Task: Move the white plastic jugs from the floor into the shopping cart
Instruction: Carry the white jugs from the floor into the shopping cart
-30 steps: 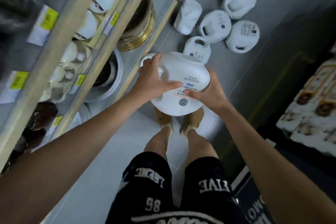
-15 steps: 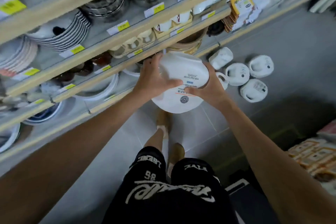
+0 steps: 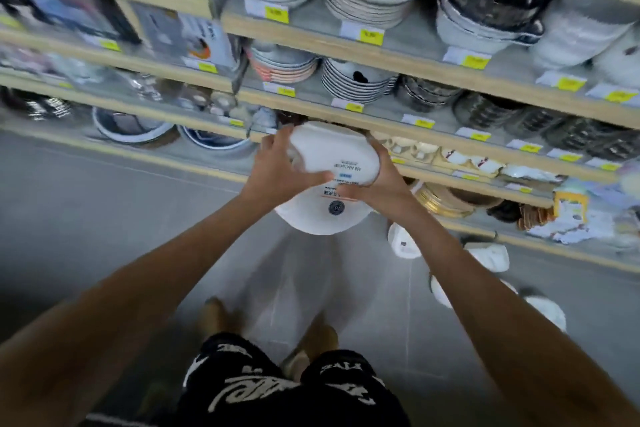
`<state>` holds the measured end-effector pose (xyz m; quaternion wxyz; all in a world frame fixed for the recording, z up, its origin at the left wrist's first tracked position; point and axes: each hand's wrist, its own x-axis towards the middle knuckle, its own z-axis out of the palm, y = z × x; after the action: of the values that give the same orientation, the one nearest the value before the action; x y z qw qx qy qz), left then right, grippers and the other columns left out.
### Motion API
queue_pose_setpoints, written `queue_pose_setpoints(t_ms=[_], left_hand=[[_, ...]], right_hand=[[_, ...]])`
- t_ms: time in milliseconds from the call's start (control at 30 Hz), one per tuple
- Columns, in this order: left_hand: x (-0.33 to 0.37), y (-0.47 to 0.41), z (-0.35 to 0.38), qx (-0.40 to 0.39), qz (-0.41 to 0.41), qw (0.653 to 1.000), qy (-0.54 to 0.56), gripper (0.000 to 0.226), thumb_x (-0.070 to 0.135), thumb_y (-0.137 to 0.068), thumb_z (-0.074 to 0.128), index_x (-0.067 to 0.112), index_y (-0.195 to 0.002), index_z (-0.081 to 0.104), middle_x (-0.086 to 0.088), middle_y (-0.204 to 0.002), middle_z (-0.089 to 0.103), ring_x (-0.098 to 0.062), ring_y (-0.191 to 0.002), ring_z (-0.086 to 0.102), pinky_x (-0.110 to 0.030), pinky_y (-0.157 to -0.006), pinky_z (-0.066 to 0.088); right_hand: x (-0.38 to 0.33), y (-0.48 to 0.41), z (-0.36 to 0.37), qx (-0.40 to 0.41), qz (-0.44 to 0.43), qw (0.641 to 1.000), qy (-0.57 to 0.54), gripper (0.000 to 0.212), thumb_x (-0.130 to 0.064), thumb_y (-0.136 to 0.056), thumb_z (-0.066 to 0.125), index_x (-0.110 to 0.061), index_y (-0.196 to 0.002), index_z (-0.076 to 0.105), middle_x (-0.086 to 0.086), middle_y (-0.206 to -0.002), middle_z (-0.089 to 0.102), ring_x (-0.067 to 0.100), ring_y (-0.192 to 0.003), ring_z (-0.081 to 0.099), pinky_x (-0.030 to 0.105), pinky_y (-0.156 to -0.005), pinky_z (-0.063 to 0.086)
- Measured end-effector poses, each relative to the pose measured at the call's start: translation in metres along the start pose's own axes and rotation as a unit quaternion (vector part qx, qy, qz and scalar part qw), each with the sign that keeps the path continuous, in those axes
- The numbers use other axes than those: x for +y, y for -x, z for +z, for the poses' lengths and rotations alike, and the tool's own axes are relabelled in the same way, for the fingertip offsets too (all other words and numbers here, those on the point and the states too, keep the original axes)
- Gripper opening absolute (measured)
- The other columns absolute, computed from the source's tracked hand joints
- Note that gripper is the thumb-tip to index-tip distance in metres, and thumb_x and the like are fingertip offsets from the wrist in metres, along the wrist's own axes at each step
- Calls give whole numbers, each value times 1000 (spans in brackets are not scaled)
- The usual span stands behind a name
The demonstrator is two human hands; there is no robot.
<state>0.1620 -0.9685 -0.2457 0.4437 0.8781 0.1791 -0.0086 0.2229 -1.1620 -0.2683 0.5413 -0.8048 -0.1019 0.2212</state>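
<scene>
Gripping a white jug (image 3: 325, 180) in mid-air before the shelves (image 3: 346, 48) with left hand (image 3: 280, 170) and right hand (image 3: 379, 180) curled round its sides; likely stiff, smooth and slippery, perhaps heavy, so best supported underneath.

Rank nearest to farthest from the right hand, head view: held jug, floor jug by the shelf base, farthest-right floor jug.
1. The held jug, touching the right hand.
2. The shelf-base floor jug, just below.
3. The farthest-right floor jug, lower right.
</scene>
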Motion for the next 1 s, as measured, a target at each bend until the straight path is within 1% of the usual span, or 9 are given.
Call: queue_pose_setpoints(t_ms=[100,133,200,300,433,567,700,867,1000], left_hand=[[-39,3,-65,54,-17,998,20,105,50,-60,83,20,-144,27,-12,-135,37,-29,-126,40,-40,-103,35],[-53,3,-87,71,-18,997,27,106,52,-59,83,20,-143,28,-12,-134,40,-29,-124,43,-40,-103,37],[-83,6,-134,103,-22,994,33,107,53,-56,83,18,-142,30,-13,-130,43,-29,-120,47,-40,-101,40],[-126,14,-205,136,-37,989,36,104,49,-58,84,16,-141,31,-14,-131,42,-27,-121,45,-35,-99,37],[-187,22,-292,178,-36,982,47,114,64,-49,80,18,-140,31,-12,-130,43,-28,-118,48,-41,-101,42],[-239,27,-366,225,-59,972,46,106,56,-59,81,18,-143,27,-11,-135,40,-27,-123,43,-41,-103,39],[-286,27,-426,273,-72,958,45,103,52,-61,81,17,-143,29,-8,-137,40,-23,-126,39,-33,-102,34],[-344,20,-489,327,-114,936,57,102,52,-60,82,18,-141,31,-9,-135,40,-23,-127,37,-32,-103,32],[-394,3,-543,362,-152,918,53,100,54,-59,82,18,-138,33,-7,-135,41,-22,-129,35,-32,-105,31]], right_hand=[[-51,-23,61,-59,-29,998,6,87,0,-62,86,-29,-125,33,-11,-114,56,7,-107,58,19,-84,53],[-67,-30,82,-68,-36,997,11,86,3,-63,84,-26,-125,33,-9,-115,56,9,-107,58,21,-86,53],[-95,-42,130,-91,-51,994,17,88,1,-62,86,-22,-129,34,0,-123,56,13,-114,57,30,-93,52],[-135,-59,206,-124,-65,990,31,90,-1,-62,86,-19,-133,33,4,-126,56,14,-114,57,29,-92,51],[-186,-81,302,-153,-97,982,48,86,-3,-62,87,-29,-123,33,-8,-117,54,11,-111,56,32,-94,50],[-230,-107,388,-185,-133,970,81,93,-16,-55,91,-37,-124,31,-20,-111,51,12,-111,55,30,-89,51],[-264,-135,463,-235,-144,957,92,96,-16,-57,90,-36,-130,31,-9,-118,53,16,-111,56,35,-88,52],[-297,-176,558,-279,-173,936,126,112,-44,-39,92,-37,-134,34,2,-129,51,17,-112,58,39,-89,54],[-322,-222,639,-332,-187,918,113,99,-18,-55,91,-32,-136,35,-8,-120,55,15,-110,58,30,-86,52]])
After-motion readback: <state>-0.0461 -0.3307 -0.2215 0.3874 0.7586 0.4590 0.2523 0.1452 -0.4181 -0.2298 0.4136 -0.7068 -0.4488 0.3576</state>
